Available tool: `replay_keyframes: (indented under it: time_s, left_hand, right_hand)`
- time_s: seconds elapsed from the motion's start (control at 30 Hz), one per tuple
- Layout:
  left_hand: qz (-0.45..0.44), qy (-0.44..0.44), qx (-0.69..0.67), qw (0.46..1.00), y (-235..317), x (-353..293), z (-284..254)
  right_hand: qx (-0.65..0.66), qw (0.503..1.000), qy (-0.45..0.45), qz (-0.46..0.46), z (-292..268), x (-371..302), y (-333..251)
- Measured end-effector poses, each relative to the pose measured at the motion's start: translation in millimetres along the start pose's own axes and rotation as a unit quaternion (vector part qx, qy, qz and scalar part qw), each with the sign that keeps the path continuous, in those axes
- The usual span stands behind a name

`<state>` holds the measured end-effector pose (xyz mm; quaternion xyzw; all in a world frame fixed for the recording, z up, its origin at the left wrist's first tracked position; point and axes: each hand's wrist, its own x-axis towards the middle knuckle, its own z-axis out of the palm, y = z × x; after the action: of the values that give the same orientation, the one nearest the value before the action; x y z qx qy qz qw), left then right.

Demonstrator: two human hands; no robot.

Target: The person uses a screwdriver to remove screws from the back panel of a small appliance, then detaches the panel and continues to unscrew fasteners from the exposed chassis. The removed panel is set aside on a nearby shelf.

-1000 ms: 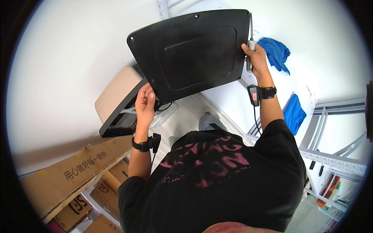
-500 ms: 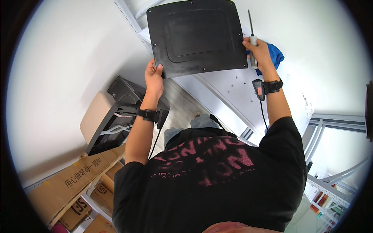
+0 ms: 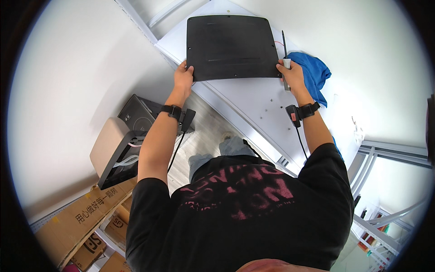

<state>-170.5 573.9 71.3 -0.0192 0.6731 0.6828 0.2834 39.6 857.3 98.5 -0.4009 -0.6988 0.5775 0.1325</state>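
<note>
A black panel (image 3: 233,47) with rounded corners and small holes along its edges is held above the white table (image 3: 242,97). My left hand (image 3: 183,77) grips its near left corner, thumb on top. At the near right corner, my right hand (image 3: 294,79) pinches the panel and also holds a screwdriver (image 3: 287,68) with a grey handle, its dark shaft pointing away from me. Several small screws (image 3: 271,100) lie loose on the table, nearer to me than the panel. Whatever lies under the panel is hidden, apart from a bit of red wire (image 3: 278,43) beside its right edge.
A crumpled blue cloth (image 3: 315,75) lies right of my right hand. To the left stand a dark speaker-like box (image 3: 136,113) and a beige-and-black casing (image 3: 111,143) with tubes inside. Cardboard boxes (image 3: 97,201) fill the lower left. A grey metal frame (image 3: 369,167) rises at right.
The panel has come lower and toward the table, tilting flatter, with both hands still on it. The screwdriver has moved along with my right hand. More of the blue cloth shows.
</note>
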Motion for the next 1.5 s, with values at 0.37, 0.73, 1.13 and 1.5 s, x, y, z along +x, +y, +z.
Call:
replay_keyframes:
  time_s: [0.37, 0.73, 1.13, 1.5]
  left_hand:
    - [0.038, 0.038, 0.122, 0.991, -17.9, 26.3, -4.7]
    - [0.145, 0.077, 0.519, 0.839, 6.0, 23.0, -1.7]
    - [0.137, 0.081, 0.571, 0.806, 12.7, 2.7, 1.1]
    - [0.181, -0.141, 0.223, 0.947, -72.5, -137.3, -99.3]
  right_hand:
    - [-0.004, 1.000, 0.006, -0.003, 5.6, 6.2, -0.8]
    - [-0.026, 1.000, 0.008, 0.002, 12.3, 5.9, -0.7]
    - [-0.091, 0.995, 0.030, 0.004, 23.6, -5.5, -9.0]
    - [0.048, 0.998, 0.011, -0.039, 53.5, -171.7, -65.4]
